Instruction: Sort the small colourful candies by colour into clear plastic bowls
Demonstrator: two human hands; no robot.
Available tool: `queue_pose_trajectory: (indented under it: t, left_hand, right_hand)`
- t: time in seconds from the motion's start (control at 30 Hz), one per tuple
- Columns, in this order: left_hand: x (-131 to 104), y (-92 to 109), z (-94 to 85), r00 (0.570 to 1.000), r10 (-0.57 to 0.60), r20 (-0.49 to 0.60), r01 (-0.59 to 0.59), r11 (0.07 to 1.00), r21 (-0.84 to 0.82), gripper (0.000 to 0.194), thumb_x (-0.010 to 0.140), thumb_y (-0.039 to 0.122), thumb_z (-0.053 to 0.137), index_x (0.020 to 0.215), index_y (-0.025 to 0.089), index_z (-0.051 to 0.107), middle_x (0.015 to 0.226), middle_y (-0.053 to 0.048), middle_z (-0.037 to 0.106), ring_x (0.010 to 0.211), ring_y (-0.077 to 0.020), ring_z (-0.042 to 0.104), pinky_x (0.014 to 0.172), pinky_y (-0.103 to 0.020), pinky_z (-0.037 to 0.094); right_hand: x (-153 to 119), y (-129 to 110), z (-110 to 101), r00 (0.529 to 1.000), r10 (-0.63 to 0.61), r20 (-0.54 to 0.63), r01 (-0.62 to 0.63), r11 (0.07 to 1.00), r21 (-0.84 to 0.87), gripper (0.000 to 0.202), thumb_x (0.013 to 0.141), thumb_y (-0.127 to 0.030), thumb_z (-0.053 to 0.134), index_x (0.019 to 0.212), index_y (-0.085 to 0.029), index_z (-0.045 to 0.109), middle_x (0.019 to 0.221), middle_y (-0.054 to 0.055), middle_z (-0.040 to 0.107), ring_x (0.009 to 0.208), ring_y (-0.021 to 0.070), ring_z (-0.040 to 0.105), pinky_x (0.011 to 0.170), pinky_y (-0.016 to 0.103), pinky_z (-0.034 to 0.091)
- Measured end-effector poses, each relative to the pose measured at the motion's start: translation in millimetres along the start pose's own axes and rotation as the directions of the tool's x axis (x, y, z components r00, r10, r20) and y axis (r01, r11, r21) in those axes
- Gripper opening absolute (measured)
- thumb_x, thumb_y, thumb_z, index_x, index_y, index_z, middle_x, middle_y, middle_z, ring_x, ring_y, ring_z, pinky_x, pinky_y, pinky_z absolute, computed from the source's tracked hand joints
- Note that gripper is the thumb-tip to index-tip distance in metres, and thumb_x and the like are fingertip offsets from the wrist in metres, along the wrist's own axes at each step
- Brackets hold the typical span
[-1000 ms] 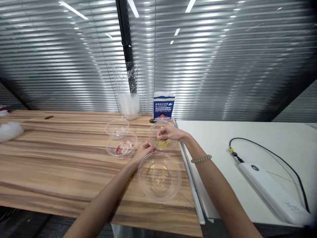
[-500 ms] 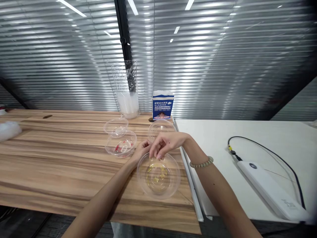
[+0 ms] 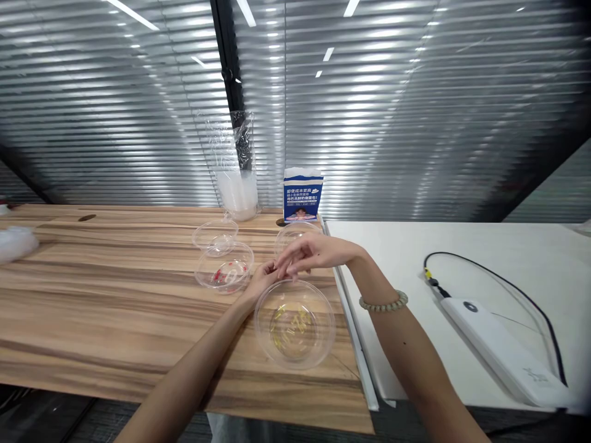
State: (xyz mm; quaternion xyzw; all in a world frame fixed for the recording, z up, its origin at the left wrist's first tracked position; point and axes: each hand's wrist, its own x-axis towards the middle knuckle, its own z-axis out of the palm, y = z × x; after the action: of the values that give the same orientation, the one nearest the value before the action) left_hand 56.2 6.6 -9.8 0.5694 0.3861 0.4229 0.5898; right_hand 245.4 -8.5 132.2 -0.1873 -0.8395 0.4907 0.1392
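Observation:
A clear round bowl (image 3: 295, 354) with small yellow pieces inside stands near the table's front. Behind its far rim is my left hand (image 3: 265, 277), its fingers partly hidden by my right hand; what they may hold is hidden. My right hand (image 3: 308, 253) hangs over the left fingertips, past the bowl's rim, with its fingers bent downward and partly overlapping. Left of them a clear bowl (image 3: 203, 271) holds red pieces. Another clear container (image 3: 289, 231) is partly covered by my right hand. A clear lid or bowl (image 3: 207, 229) lies behind the red pieces' bowl.
A blue and white paper bag (image 3: 303, 197) and a plastic sleeve of white containers (image 3: 239, 194) stand at the back. On the right white table (image 3: 383, 246) lies a white power bank (image 3: 498, 351) with a black cable. A translucent bundle (image 3: 16, 243) is far left.
My right hand has moved from over the bowl of yellow pieces, away from me and slightly right, to beside my left fingers. Some yellow pieces lie differently in the bowl.

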Motion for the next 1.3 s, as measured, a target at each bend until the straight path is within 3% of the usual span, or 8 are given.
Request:
queue_pose_trajectory:
  t: [0.07,0.13,0.2,0.4,0.6,0.77,0.97,1.3]
  left_hand:
    - [-0.6,0.5,0.8,1.0,0.0,-0.022,0.0,1.0,0.002,0.028,0.066,0.041,0.074,0.067,0.016,0.063,0.073,-0.003,0.067,0.075,-0.0185,0.063,0.077,-0.031,0.047]
    - [-1.5,0.4,1.2,0.999,-0.005,-0.045,0.004,1.0,-0.019,0.027,0.066,0.038,0.074,0.063,0.017,0.059,0.072,-0.001,0.067,0.074,-0.0166,0.063,0.078,-0.031,0.047]
    - [-2.6,0.6,1.4,0.999,-0.002,-0.039,0.0,0.999,-0.052,0.026,0.067,0.036,0.074,0.064,0.017,0.058,0.074,-0.002,0.068,0.077,-0.0166,0.064,0.079,-0.03,0.047]
    - [-4.7,5.3,2.9,0.999,0.0,-0.04,-0.002,0.998,-0.056,0.023,0.067,0.034,0.074,0.065,0.017,0.059,0.073,-0.002,0.068,0.076,-0.0159,0.064,0.08,-0.031,0.047]
    - [-5.1,8.4,4.9,0.999,0.005,-0.039,-0.005,1.0,0.003,0.028,0.067,0.038,0.074,0.061,0.017,0.055,0.071,-0.001,0.068,0.074,-0.0164,0.063,0.077,-0.03,0.046]
    - [-4.7,8.3,4.4,1.0,0.012,-0.026,-0.012,1.0,0.005,0.028,0.067,0.039,0.074,0.062,0.017,0.056,0.07,-0.002,0.068,0.074,-0.0161,0.063,0.076,-0.029,0.045]
    - [-4.0,5.9,4.7,0.999,0.014,-0.033,-0.014,1.0,0.01,0.029,0.068,0.04,0.073,0.061,0.017,0.056,0.069,-0.001,0.066,0.071,-0.0155,0.061,0.073,-0.029,0.045]
    - [-5.6,9.5,5.9,1.0,0.009,-0.03,-0.007,0.999,0.045,0.027,0.07,0.038,0.071,0.061,0.018,0.054,0.071,-0.001,0.067,0.073,-0.0155,0.062,0.074,-0.028,0.045]
  right_hand:
    - [-3.8,-1.4,-3.7,0.972,-0.035,-0.231,0.027,0.999,-0.035,0.028,0.086,-0.032,0.061,0.107,-0.015,0.068,0.094,0.008,0.071,0.075,0.0133,0.064,0.064,0.025,0.051]
    - [-6.5,0.6,-7.2,0.893,-0.063,-0.447,0.025,0.996,-0.091,0.028,0.087,-0.032,0.058,0.106,-0.014,0.068,0.089,0.007,0.07,0.073,0.0135,0.063,0.066,0.027,0.051]
    - [-7.1,7.3,-10.5,0.832,-0.065,-0.551,-0.041,0.983,-0.177,0.027,0.089,-0.028,0.052,0.107,-0.015,0.068,0.088,0.007,0.069,0.074,0.0141,0.062,0.069,0.029,0.05]
    - [5.8,47.0,-13.4,0.882,0.133,-0.453,-0.4,0.718,-0.569,0.024,0.077,-0.003,0.047,0.068,-0.013,0.067,0.067,0.003,0.061,0.067,0.0138,0.051,0.062,0.025,0.037]
    - [18.3,56.3,-3.5,0.818,0.379,-0.433,-0.57,0.431,-0.699,0.014,0.072,-0.002,0.059,0.066,-0.011,0.067,0.068,0.009,0.065,0.072,0.0184,0.058,0.058,0.025,0.037]
    - [23.6,57.0,3.3,0.767,0.428,-0.478,-0.632,0.371,-0.681,0.017,0.07,0.0,0.064,0.084,-0.008,0.071,0.081,0.017,0.07,0.088,0.0267,0.064,0.066,0.026,0.046]
    - [28.3,65.2,7.6,0.742,0.452,-0.495,-0.66,0.357,-0.661,0.022,0.071,-0.01,0.071,0.093,-0.006,0.071,0.094,0.019,0.071,0.082,0.0267,0.068,0.065,0.028,0.05]
    - [31.9,76.4,13.3,0.736,0.455,-0.501,-0.667,0.361,-0.651,0.021,0.074,-0.001,0.062,0.093,-0.006,0.071,0.087,0.021,0.071,0.078,0.0259,0.069,0.066,0.027,0.05]
